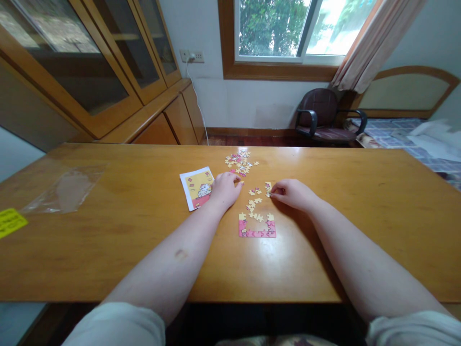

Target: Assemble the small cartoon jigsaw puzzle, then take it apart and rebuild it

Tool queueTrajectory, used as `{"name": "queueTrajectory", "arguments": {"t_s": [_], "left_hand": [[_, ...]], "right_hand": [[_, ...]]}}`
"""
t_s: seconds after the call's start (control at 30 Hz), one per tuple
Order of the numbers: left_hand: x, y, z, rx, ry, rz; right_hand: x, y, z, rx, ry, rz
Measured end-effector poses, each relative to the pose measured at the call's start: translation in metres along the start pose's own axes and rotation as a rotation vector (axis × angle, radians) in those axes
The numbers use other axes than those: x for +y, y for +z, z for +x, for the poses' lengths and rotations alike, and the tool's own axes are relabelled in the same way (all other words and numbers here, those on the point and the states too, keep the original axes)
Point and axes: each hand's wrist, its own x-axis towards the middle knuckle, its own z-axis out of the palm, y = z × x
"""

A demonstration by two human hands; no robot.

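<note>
A U-shaped border of joined pink and yellow puzzle pieces [257, 234] lies on the wooden table. Several loose yellow pieces [252, 204] are scattered just beyond it, and a pile of mixed pieces [242, 161] is farther back. My left hand [227, 190] rests beside the reference picture [196, 188], partly covering its right side, with thumb and fingers closed near a yellow piece. On the right, my right hand [292, 193] pinches the lower end of a small upright strip of joined pieces [268, 186].
A clear plastic bag [68, 189] and a yellow label [11, 222] lie at the table's left. Past the far edge of the table [324, 163] are a chair [320, 115], a bed [399, 132] and a wooden cabinet [154, 122].
</note>
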Motion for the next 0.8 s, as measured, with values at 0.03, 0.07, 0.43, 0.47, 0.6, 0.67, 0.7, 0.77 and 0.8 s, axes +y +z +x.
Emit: {"name": "queueTrajectory", "arguments": {"t_s": [0.03,0.07,0.43,0.47,0.6,0.67,0.7,0.77,0.8], "left_hand": [[-0.0002,0.0002,0.0,0.0,0.0,0.001],[-0.0004,0.0005,0.0001,0.001,0.0,0.002],[-0.001,0.0007,0.0006,-0.001,-0.002,-0.01],[-0.0011,0.0007,0.0006,-0.001,-0.001,-0.013],[-0.0018,0.001,0.0006,0.001,0.004,-0.012],[-0.0016,0.0013,0.0005,0.004,0.005,-0.011],[-0.0013,0.0014,0.0004,0.004,0.004,-0.011],[-0.0007,0.0016,0.0002,0.004,0.003,-0.011],[-0.0005,0.0016,0.0002,0.005,0.003,-0.011]], "right_hand": [[0.0002,0.0007,0.0001,-0.004,-0.019,0.007],[0.0005,0.0014,0.0002,-0.007,-0.038,0.014],[0.0042,0.0035,0.0011,-0.016,-0.082,0.02],[0.0046,0.0034,0.001,-0.011,-0.078,0.02],[0.005,0.0028,0.0007,0.002,-0.064,0.011],[0.0045,0.0024,0.0005,-0.008,-0.067,0.006],[0.0042,0.0022,0.0004,-0.014,-0.069,0.005],[0.0036,0.0018,0.0003,-0.022,-0.076,0.004],[0.0034,0.0017,0.0003,-0.022,-0.078,0.004]]}}
